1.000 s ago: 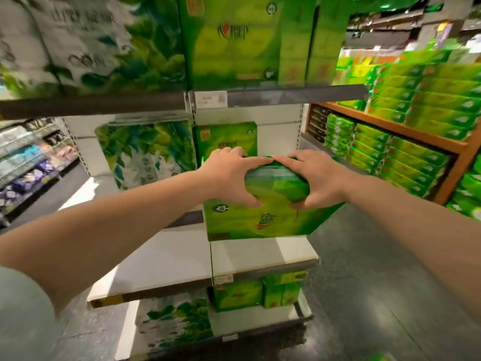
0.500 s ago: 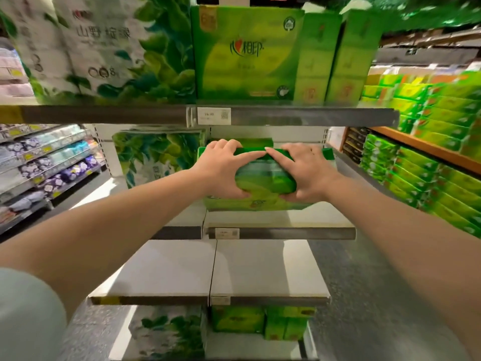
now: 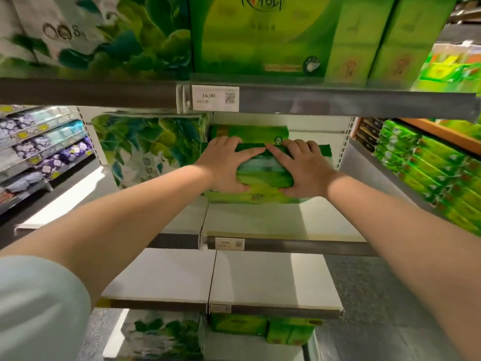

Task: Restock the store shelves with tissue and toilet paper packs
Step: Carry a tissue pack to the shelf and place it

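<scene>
Both the left hand (image 3: 226, 166) and right hand (image 3: 303, 170) grip the soft green plastic-wrapped tissue pack (image 3: 264, 171), which rests on the white metal shelf (image 3: 281, 221), well back from its front edge.

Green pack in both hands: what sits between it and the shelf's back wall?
In the head view, another green pack stands behind the held green pack, before the back wall.

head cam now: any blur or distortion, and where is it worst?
Head view: motion blur smears the upper-shelf packs and the frame edges; the price tag still reads, and the left hand and right hand on the green tissue pack are fairly sharp. Wide-angle distortion bows the shelf rail.
</scene>
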